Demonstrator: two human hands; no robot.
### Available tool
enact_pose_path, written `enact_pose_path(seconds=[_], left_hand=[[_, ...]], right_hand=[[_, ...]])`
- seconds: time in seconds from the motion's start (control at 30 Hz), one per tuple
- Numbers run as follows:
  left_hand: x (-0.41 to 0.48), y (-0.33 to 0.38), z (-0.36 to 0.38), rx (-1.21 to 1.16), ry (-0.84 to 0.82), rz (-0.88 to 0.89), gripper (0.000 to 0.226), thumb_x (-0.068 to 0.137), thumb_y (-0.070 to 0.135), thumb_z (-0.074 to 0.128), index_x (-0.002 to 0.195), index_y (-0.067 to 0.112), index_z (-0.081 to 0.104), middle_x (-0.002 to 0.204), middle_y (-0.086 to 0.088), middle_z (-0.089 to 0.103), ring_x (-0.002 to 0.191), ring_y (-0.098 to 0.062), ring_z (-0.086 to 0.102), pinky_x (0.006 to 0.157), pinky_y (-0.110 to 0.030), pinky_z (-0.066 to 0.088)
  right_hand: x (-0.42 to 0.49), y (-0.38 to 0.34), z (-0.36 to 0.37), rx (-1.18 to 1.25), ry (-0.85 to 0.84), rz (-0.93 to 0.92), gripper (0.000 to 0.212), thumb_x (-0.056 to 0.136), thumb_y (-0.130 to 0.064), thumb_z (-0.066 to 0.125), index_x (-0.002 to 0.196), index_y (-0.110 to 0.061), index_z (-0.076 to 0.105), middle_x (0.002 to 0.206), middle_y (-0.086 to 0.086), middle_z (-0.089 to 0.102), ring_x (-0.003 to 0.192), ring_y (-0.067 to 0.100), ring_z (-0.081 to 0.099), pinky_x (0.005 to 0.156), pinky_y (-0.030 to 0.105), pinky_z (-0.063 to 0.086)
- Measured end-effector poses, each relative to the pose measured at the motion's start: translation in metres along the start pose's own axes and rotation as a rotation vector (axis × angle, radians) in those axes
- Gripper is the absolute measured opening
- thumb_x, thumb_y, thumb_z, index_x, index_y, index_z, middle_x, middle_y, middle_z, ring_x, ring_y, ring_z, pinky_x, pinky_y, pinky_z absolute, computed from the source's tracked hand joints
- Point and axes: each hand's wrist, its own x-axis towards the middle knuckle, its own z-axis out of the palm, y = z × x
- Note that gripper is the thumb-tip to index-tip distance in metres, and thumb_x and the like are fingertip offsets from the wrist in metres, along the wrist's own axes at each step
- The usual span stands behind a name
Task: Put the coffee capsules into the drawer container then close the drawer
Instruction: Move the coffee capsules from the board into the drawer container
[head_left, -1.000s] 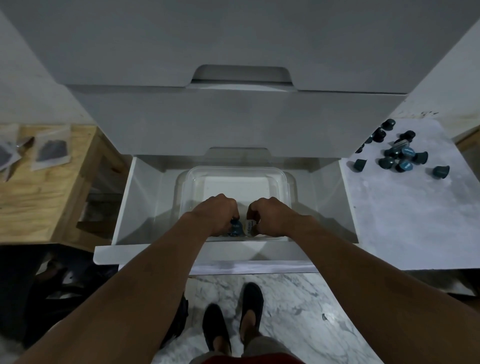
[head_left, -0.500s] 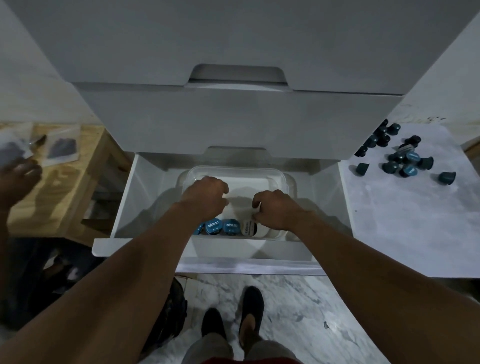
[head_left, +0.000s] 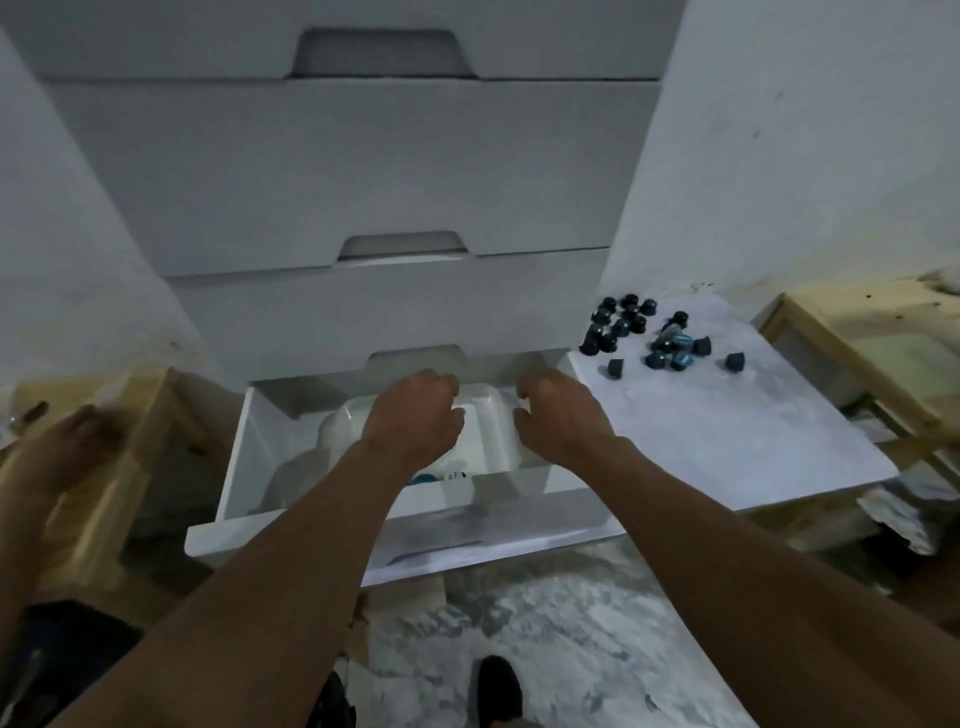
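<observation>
Both hands are hovering over the clear tub (head_left: 496, 415) in the open drawer (head_left: 249, 467), left hand (head_left: 415, 421) and right hand (head_left: 558, 415) with fingers loosely curled and, as far as I can tell, holding nothing. A few capsules (head_left: 426, 478) are lying in the tub; most capsules (head_left: 644, 335) are sitting on the bench (head_left: 727, 441) to the right. Shutting the drawer now would be stranding those, and a hurried scoop could be rolling some off the edge.

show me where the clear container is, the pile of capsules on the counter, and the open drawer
clear container (head_left: 488, 415): head view, its back wall between the hands.
capsules (head_left: 631, 325): head view, middle of the pile.
open drawer (head_left: 244, 457): head view, its left inner wall.
</observation>
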Motion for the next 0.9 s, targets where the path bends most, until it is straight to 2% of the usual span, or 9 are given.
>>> enact_pose_path(seconds=[0.13, 0.33, 0.47, 0.6, 0.77, 0.9], left_hand=[[-0.002, 0.041, -0.013, -0.006, 0.067, 0.112, 0.031, 0.089, 0.03, 0.051, 0.112, 0.011, 0.058, 0.11, -0.01, 0.06, 0.1, -0.031, 0.058, 0.082, -0.039, 0.048], [0.009, 0.106, -0.018, -0.015, 0.091, 0.275, 0.026, 0.09, 0.026, 0.049, 0.108, 0.01, 0.058, 0.106, -0.009, 0.058, 0.097, -0.029, 0.058, 0.078, -0.037, 0.047], [0.025, 0.15, -0.009, -0.015, 0.083, 0.332, 0.028, 0.092, 0.028, 0.049, 0.113, 0.011, 0.056, 0.111, -0.007, 0.058, 0.101, -0.027, 0.057, 0.082, -0.037, 0.047], [0.051, 0.192, 0.009, -0.015, 0.063, 0.343, 0.028, 0.092, 0.028, 0.05, 0.116, 0.014, 0.055, 0.115, -0.005, 0.057, 0.103, -0.026, 0.057, 0.081, -0.036, 0.046], [0.1, 0.248, 0.043, -0.022, 0.027, 0.287, 0.017, 0.091, 0.024, 0.05, 0.102, 0.013, 0.056, 0.107, -0.005, 0.058, 0.096, -0.026, 0.057, 0.075, -0.035, 0.046], [0.129, 0.286, 0.07, -0.03, -0.019, 0.198, 0.026, 0.092, 0.026, 0.051, 0.114, 0.012, 0.055, 0.118, -0.005, 0.055, 0.104, -0.027, 0.056, 0.082, -0.037, 0.047]], right_hand=[[-0.026, 0.021, -0.029, -0.022, 0.086, 0.062, 0.032, 0.087, -0.019, 0.054, 0.117, -0.007, 0.059, 0.115, 0.014, 0.059, 0.102, 0.033, 0.059, 0.082, 0.037, 0.049], [-0.049, 0.069, -0.06, -0.033, 0.145, 0.163, 0.026, 0.086, -0.02, 0.055, 0.108, -0.007, 0.059, 0.108, 0.012, 0.059, 0.098, 0.033, 0.059, 0.082, 0.039, 0.051], [-0.054, 0.109, -0.071, -0.021, 0.154, 0.203, 0.03, 0.089, -0.023, 0.056, 0.117, -0.013, 0.057, 0.118, 0.009, 0.059, 0.105, 0.029, 0.058, 0.087, 0.036, 0.049], [-0.046, 0.16, -0.076, -0.028, 0.128, 0.229, 0.024, 0.089, -0.024, 0.056, 0.108, -0.009, 0.059, 0.114, 0.01, 0.06, 0.098, 0.028, 0.058, 0.083, 0.037, 0.051], [-0.021, 0.233, -0.078, -0.01, 0.087, 0.209, 0.025, 0.089, -0.022, 0.056, 0.111, -0.009, 0.059, 0.114, 0.011, 0.061, 0.098, 0.027, 0.059, 0.084, 0.037, 0.052], [-0.002, 0.289, -0.084, -0.011, 0.002, 0.176, 0.028, 0.09, -0.021, 0.055, 0.116, -0.01, 0.056, 0.114, 0.012, 0.059, 0.098, 0.028, 0.058, 0.083, 0.036, 0.051]])
